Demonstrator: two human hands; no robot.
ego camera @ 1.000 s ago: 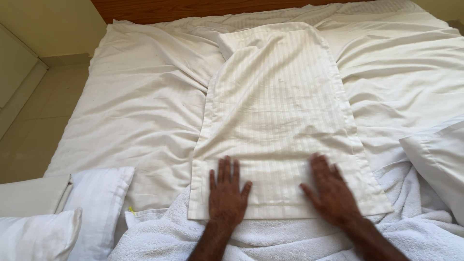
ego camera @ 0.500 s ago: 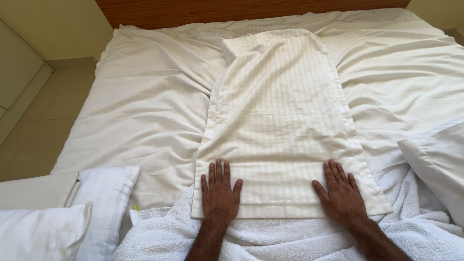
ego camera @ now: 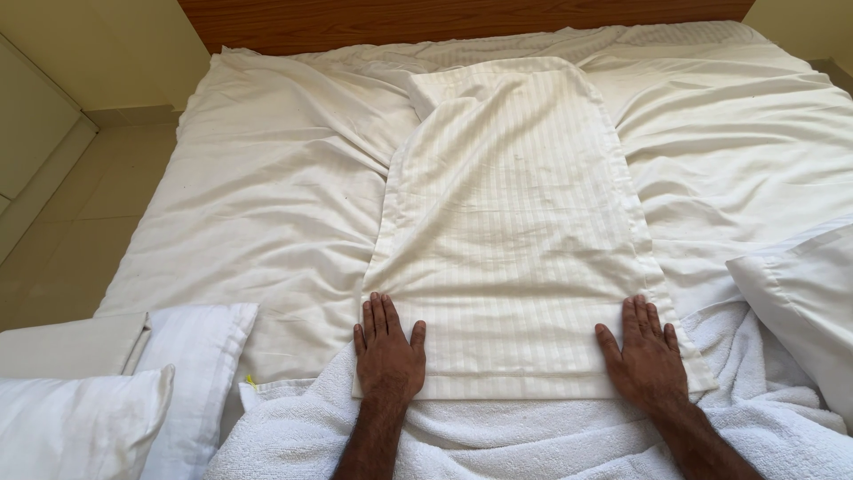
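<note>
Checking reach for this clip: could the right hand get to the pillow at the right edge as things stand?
Probably yes. The right hand lies flat on the near right corner of the striped pillowcase, and the pillow sits just to its right, with only rumpled towel between them and nothing blocking.

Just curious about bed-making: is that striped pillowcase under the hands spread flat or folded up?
Spread flat. The striped pillowcase lies full length on the bed sheet, with the left hand and right hand pressed palm-down on its near corners.

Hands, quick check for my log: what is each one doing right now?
Left hand: open, flat on the striped pillowcase, holding nothing.
Right hand: open, flat on its other near corner.
</note>
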